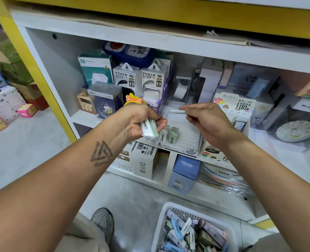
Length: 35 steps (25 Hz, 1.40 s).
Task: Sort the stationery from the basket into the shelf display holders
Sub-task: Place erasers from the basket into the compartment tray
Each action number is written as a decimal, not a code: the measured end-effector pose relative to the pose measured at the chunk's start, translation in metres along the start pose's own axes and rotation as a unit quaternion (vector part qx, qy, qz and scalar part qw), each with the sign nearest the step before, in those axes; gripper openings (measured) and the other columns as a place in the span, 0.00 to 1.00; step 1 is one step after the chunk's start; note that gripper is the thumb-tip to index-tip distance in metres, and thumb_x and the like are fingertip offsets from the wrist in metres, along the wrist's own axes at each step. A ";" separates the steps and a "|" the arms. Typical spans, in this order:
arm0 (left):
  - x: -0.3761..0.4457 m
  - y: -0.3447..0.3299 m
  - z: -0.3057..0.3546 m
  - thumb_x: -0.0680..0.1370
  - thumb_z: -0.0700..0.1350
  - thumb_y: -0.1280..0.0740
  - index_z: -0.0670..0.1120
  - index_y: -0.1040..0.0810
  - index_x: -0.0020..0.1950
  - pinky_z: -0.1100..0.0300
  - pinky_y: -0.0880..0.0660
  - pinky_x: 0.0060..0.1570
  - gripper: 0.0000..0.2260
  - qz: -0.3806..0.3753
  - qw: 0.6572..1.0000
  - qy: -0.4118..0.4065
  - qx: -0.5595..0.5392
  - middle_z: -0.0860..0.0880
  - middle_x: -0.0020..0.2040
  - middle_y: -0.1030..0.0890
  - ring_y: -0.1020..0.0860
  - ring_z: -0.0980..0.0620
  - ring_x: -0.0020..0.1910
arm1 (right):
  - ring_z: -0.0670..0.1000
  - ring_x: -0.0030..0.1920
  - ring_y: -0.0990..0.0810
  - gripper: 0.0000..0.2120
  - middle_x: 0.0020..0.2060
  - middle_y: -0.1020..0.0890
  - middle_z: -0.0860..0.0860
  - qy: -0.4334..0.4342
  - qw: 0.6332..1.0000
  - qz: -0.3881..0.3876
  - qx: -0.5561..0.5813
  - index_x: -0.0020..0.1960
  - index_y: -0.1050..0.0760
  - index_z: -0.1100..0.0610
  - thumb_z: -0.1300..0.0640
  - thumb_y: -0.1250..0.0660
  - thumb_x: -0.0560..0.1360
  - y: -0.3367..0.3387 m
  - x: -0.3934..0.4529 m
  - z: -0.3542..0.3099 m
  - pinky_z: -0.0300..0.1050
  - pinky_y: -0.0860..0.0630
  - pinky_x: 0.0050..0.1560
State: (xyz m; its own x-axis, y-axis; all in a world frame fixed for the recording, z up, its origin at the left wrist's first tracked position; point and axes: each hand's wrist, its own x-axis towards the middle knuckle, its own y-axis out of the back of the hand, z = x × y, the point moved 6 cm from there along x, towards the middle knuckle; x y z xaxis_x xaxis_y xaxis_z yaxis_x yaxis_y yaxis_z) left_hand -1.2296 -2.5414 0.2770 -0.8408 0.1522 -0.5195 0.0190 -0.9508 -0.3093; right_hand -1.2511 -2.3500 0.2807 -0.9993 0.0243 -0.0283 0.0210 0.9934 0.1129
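Head view, looking down at a white shelf unit [41, 57] with yellow trim. Left hand [139, 122] grips a small bundle of slim cases [149, 129], white and pale green, fingers curled round them, held just in front of the ribbed white display tray [185, 131]. Right hand [205, 119] pinches one thin white case [177, 111] between thumb and forefinger, remaining fingers loosely bent, above the tray's back half. Two pale green cases [169, 136] already stand in the tray's front-left slots. White basket [161, 220] sits on the floor at lower right, heaped with mixed pastel cases. Two power bank boxes [141, 79] and a blue clock [105, 106] stand on the shelf behind the left hand. Grey shoe [103, 220] on the floor at bottom.
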 end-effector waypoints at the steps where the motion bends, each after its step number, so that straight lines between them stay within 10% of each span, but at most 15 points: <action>1: 0.000 0.002 0.000 0.79 0.27 0.42 0.34 0.27 0.44 0.57 0.19 0.28 0.08 0.002 1.000 0.000 0.001 0.37 0.38 0.22 0.19 0.47 0.33 | 0.47 0.47 0.20 0.07 0.48 0.15 0.50 0.036 0.994 0.020 -0.097 0.53 0.15 0.57 0.63 0.30 0.78 0.002 0.002 -0.002 0.36 0.23 0.52; 4: -0.001 0.008 0.002 0.79 0.27 0.42 0.34 0.27 0.45 0.58 0.20 0.27 0.07 0.009 1.000 -0.001 -0.001 0.37 0.38 0.22 0.19 0.48 0.25 | 0.46 0.44 0.22 0.14 0.48 0.21 0.50 0.155 0.930 0.044 -0.329 0.59 0.19 0.57 0.66 0.29 0.76 -0.006 0.002 -0.010 0.31 0.27 0.48; 16: -0.004 0.023 0.005 0.78 0.26 0.41 0.36 0.28 0.41 0.54 0.19 0.31 0.09 0.021 1.000 -0.011 -0.001 0.38 0.36 0.22 0.19 0.46 0.29 | 0.28 0.38 0.22 0.08 0.40 0.19 0.47 0.185 0.907 0.000 -0.379 0.52 0.22 0.54 0.65 0.29 0.77 -0.035 0.006 0.009 0.28 0.25 0.39; 20: -0.005 0.022 0.005 0.78 0.26 0.41 0.36 0.28 0.41 0.54 0.19 0.31 0.09 0.020 1.000 -0.006 0.007 0.38 0.31 0.21 0.19 0.47 0.28 | 0.49 0.40 0.18 0.04 0.40 0.17 0.53 0.250 0.873 -0.019 -0.419 0.49 0.21 0.56 0.63 0.28 0.76 -0.042 0.000 0.001 0.50 0.20 0.46; 26: -0.006 0.015 0.003 0.79 0.28 0.41 0.36 0.28 0.41 0.56 0.19 0.31 0.08 0.006 1.000 -0.004 0.005 0.39 0.29 0.21 0.20 0.48 0.30 | 0.55 0.59 0.19 0.15 0.59 0.16 0.53 0.233 0.838 -0.111 -0.480 0.63 0.18 0.56 0.63 0.37 0.80 -0.056 -0.004 0.006 0.48 0.25 0.62; 31: -0.006 -0.010 0.006 0.80 0.32 0.39 0.37 0.26 0.46 0.56 0.19 0.33 0.05 -0.031 0.998 -0.039 -0.031 0.41 0.39 0.22 0.21 0.47 0.36 | 0.54 0.37 0.16 0.06 0.41 0.13 0.54 0.103 0.978 -0.106 -0.145 0.52 0.20 0.58 0.56 0.33 0.81 -0.044 -0.013 -0.009 0.50 0.19 0.41; 35: -0.006 -0.024 0.003 0.79 0.33 0.36 0.37 0.26 0.47 0.50 0.19 0.29 0.02 -0.040 0.996 -0.068 -0.045 0.40 0.36 0.21 0.19 0.45 0.33 | 0.54 0.30 0.17 0.22 0.35 0.14 0.57 0.049 0.985 -0.157 -0.055 0.55 0.30 0.66 0.56 0.24 0.72 -0.042 -0.029 -0.010 0.42 0.23 0.29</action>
State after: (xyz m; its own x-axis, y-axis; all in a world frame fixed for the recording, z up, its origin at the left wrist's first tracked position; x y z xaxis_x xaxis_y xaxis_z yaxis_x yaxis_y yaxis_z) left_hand -1.2266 -2.5203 0.2903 -0.9072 0.1833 -0.3788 -0.0084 -0.9078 -0.4192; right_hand -1.2231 -2.3937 0.2863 -0.9544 -0.2979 0.0167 -0.2871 0.9322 0.2202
